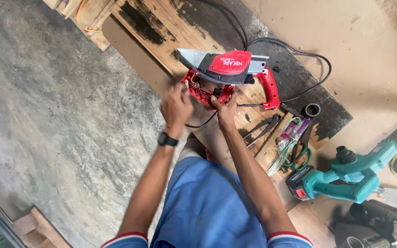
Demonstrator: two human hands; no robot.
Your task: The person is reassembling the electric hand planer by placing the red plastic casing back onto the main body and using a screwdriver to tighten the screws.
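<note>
Workshop floor seen from above: grey, stained concrete floor point(60, 105) on the left, sawdust-coloured ground on the right. Across the middle, running from far left to near right, lies a worn wooden board point(171, 34) with patches of black paint; it serves as the work surface.

On the far part of the board rests a red and grey electric planer point(228, 69), its red casing opened on the near-left side so that wires show inside. A black power cord point(299, 55) loops from it across the board to the right. Near right of the planer lie dark pliers point(263, 128), a clear packet of small tools point(290, 138), green-handled scissors point(299, 158) and a roll of black tape point(312, 109). Further right, on the ground, stands a teal cordless power tool point(345, 177) with a battery.

The left hand point(176, 106), with a black wristwatch point(167, 139) on its wrist, is blurred; its fingers curl toward the left edge of the opened casing, and whether they grip it cannot be told. The right hand point(226, 110) is closed loosely, fingertips pressed on the near edge of the open red casing beside the wiring. Both forearms reach away from a person in blue shorts.
</note>
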